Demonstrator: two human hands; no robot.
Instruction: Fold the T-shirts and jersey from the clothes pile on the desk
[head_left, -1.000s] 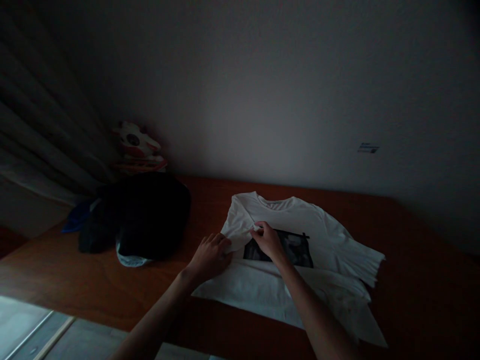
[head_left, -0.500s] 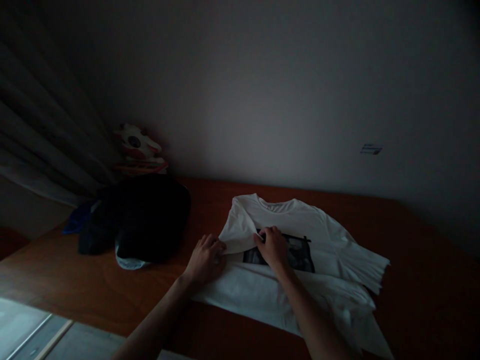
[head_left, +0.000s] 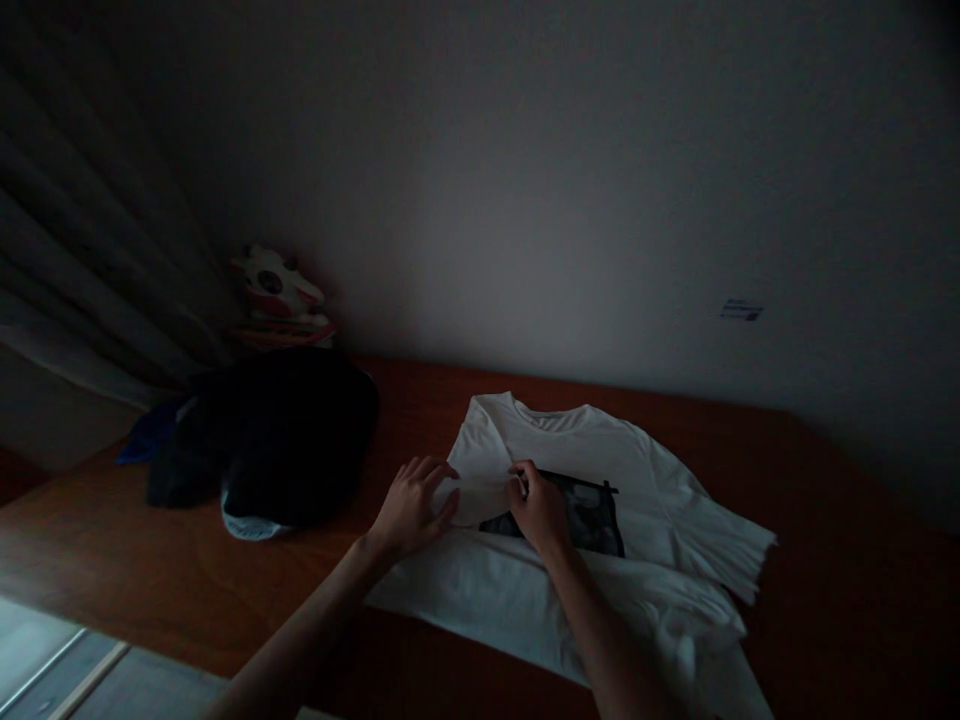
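Note:
A white T-shirt (head_left: 630,450) lies spread on the wooden table, its collar toward the wall and a dark rectangular print (head_left: 589,510) on its chest. Its left-side sleeve (head_left: 480,485) is folded inward over part of the print. My left hand (head_left: 414,507) is at the outer edge of that folded sleeve, thumb and fingers apart, open. My right hand (head_left: 538,508) pinches the sleeve's inner edge over the print. The lower part of the shirt is bunched in a fold beneath my forearms.
A heap of black clothing (head_left: 300,435) lies at the left of the table (head_left: 135,560), with a blue cloth (head_left: 148,432) beside it. Behind stands a cow-like toy (head_left: 277,285) near the curtain (head_left: 90,260). The wall bears a small label (head_left: 741,310).
My left hand has loosened from the sleeve edge, its fingers and thumb spreading apart. The folded sleeve lies flatter. My right hand stays at the sleeve's inner edge.

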